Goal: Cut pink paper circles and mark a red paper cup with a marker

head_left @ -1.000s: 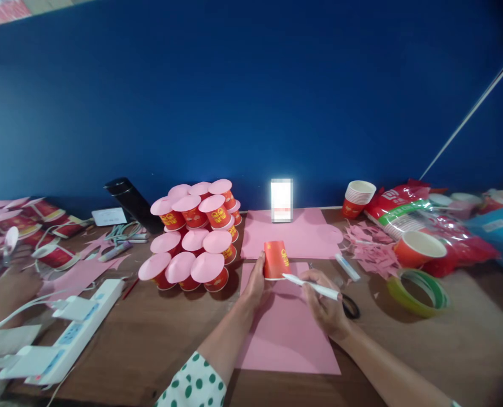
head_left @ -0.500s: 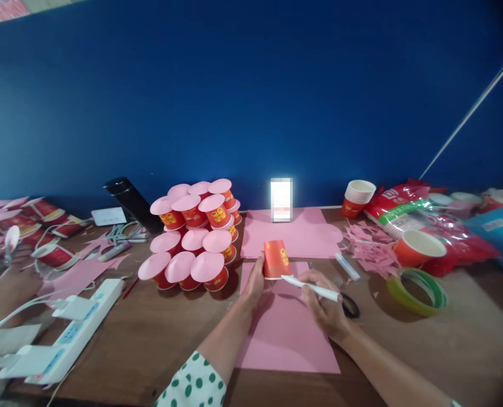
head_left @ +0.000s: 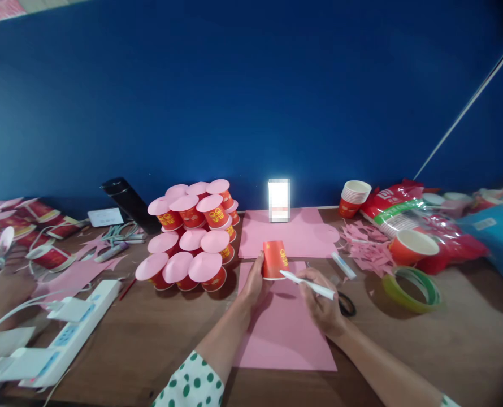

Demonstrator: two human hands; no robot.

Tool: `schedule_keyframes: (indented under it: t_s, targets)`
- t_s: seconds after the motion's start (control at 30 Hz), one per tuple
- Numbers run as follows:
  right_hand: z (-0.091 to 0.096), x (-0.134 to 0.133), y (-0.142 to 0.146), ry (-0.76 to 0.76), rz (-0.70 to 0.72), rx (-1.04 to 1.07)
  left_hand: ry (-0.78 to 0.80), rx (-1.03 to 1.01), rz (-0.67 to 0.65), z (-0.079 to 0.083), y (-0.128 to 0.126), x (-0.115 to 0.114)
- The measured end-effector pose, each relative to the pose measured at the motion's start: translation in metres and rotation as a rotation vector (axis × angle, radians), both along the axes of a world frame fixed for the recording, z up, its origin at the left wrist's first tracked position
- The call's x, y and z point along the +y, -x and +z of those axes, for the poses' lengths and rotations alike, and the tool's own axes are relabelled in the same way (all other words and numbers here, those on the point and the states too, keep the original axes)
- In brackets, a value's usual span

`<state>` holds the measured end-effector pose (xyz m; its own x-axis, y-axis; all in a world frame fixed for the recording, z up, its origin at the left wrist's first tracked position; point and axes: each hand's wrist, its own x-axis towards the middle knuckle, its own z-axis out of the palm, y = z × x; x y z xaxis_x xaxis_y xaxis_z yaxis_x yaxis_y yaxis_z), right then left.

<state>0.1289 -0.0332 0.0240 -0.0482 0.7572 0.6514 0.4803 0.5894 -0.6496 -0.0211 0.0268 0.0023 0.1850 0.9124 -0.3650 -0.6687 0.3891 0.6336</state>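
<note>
My left hand (head_left: 255, 281) grips a red paper cup (head_left: 274, 260) with yellow print, rim down, by its left side. Between the fingers of my right hand (head_left: 321, 297) is a white pen (head_left: 308, 282), its tip close to the cup's lower right edge; whether it touches I cannot tell. Under both hands lies a pink paper sheet (head_left: 287, 345). Black scissor handles (head_left: 347, 303) show partly behind my right hand. To the left, several red cups topped with pink paper discs (head_left: 203, 266) stand stacked in layers.
Right of me are a roll of tape (head_left: 412, 289), a loose cup (head_left: 412, 247), pink scraps (head_left: 368, 249), a glue stick (head_left: 343, 265) and stacked cups (head_left: 354, 198). A lit screen (head_left: 279, 199) stands at the back. Left are a power strip (head_left: 71, 333), a black flask (head_left: 130, 204) and another person's hand (head_left: 5, 297).
The cup has turned slightly in my left hand, its yellow print shifting right. The pen stays near its lower edge. The whole view has moved a little.
</note>
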Motion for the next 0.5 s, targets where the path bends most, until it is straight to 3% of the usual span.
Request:
schedule_keyframes:
  t_s: [0.5]
  targets:
    - [0.001, 0.0019, 0.0011, -0.018, 0.034, 0.006, -0.081, -0.014, -0.057, -0.0043, 0.0011, -0.0005]
